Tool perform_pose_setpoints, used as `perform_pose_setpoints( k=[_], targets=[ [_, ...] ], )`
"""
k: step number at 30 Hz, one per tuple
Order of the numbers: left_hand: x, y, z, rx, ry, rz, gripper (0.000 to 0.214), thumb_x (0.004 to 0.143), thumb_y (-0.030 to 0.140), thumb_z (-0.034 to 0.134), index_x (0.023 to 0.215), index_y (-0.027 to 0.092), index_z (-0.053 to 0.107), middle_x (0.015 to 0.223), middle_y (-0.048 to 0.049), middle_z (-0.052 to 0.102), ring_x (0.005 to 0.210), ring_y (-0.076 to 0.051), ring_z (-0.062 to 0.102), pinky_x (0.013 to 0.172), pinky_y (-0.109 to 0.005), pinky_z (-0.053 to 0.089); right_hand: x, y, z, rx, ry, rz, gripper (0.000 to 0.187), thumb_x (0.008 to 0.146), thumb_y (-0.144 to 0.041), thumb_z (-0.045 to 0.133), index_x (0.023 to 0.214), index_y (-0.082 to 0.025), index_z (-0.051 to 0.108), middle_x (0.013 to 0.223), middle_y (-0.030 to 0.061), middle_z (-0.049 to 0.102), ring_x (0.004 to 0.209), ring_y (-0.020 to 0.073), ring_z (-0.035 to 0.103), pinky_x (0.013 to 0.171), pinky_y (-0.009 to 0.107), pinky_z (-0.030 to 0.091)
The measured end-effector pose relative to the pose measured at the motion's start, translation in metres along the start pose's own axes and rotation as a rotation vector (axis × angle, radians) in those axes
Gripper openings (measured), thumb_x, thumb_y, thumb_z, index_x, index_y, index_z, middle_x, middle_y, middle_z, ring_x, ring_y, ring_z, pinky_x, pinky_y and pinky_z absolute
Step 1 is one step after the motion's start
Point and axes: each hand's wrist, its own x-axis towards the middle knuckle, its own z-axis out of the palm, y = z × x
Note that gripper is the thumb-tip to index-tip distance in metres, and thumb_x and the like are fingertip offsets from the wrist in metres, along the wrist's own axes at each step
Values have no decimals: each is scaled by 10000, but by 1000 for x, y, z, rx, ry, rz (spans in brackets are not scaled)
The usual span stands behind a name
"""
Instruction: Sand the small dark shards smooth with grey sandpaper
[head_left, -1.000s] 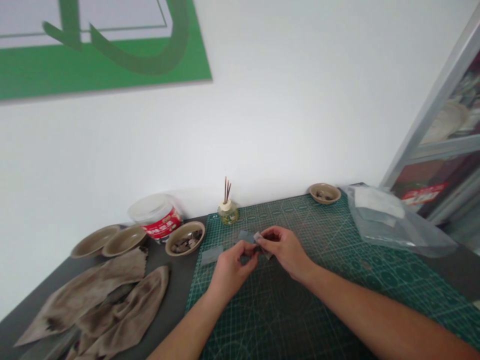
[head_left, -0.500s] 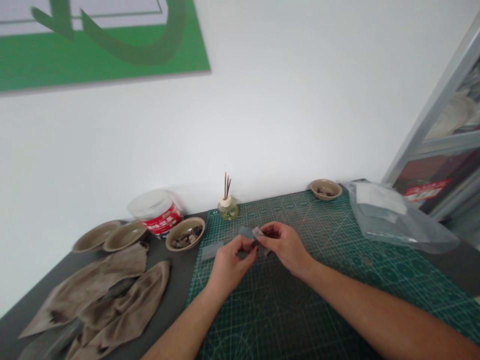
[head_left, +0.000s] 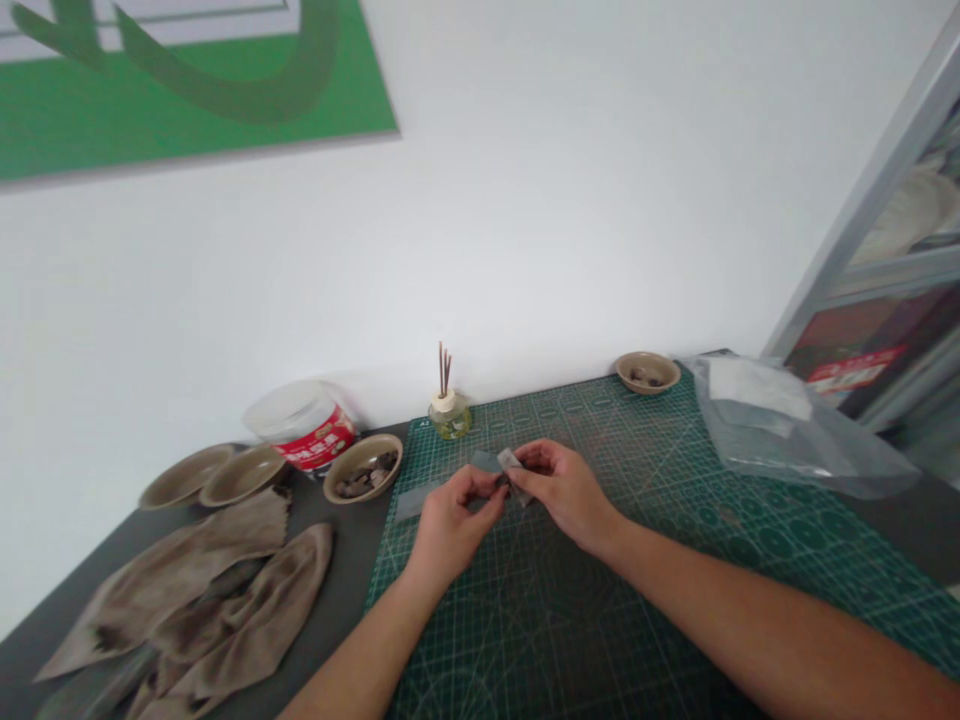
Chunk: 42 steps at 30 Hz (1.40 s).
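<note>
Above the green cutting mat [head_left: 480, 640], my left hand [head_left: 454, 520] pinches a small dark stone-like piece [head_left: 502, 481], mostly hidden by the fingertips. Meeting it there, my right hand [head_left: 566, 492] is closed on a folded grey strip that looks like sandpaper [head_left: 513, 463], pressed against the piece. Behind my fingers lies a flat blue-grey sheet [head_left: 486, 461]. Another pale grey sheet [head_left: 412, 503] rests on the mat to the left of my left hand.
Left of the mat are a bowl of small stones [head_left: 336, 487], a white tub with a red label [head_left: 319, 442], two more bowls [head_left: 251, 477] and brown rags [head_left: 247, 610]. Behind stands a reed diffuser [head_left: 450, 415]. At right are a small bowl [head_left: 626, 375] and a plastic bag [head_left: 787, 450].
The whole view has shifted slightly. Both hands stay together over the mat, with the grey strip and the dark piece still between the fingers.
</note>
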Motion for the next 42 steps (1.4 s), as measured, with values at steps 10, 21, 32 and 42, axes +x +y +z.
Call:
perform_pose_setpoints(
  k=[10, 21, 32, 42],
  targets=[
    [5, 3, 0, -414, 36, -86, 199, 833, 285, 641, 978, 185, 548, 808, -12, 669, 716, -151, 658, 679, -285, 539, 1, -5, -7, -60, 102, -65, 243, 768, -394, 710, 870, -190, 628, 786, 22, 669, 695, 160, 628, 627, 268, 510],
    [5, 2, 1, -291, -14, -25, 139, 794, 236, 690, 913, 179, 648, 850, -22, 658, 745, -144, 629, 690, -260, 511, -5, -6, 1, -11, 46, -66, 202, 767, -335, 719, 882, -192, 636, 818, 23, 671, 727, 159, 631, 678, 277, 512],
    [3, -4, -4, -21, 14, -63, 168, 769, 306, 705, 866, 172, 681, 699, -6, 680, 633, -141, 628, 595, -225, 489, -4, 3, -2, 4, -6, -4, 228, 728, -317, 753, 869, -177, 642, 804, 13, 674, 723, 150, 625, 677, 271, 496],
    [1, -5, -7, 32, -57, -4, 110, 765, 265, 694, 797, 162, 672, 687, -5, 672, 624, -134, 604, 584, -220, 465, -5, 0, -2, 46, -15, 45, 211, 724, -280, 766, 855, -163, 649, 777, 8, 675, 695, 139, 615, 654, 263, 475]
  ],
)
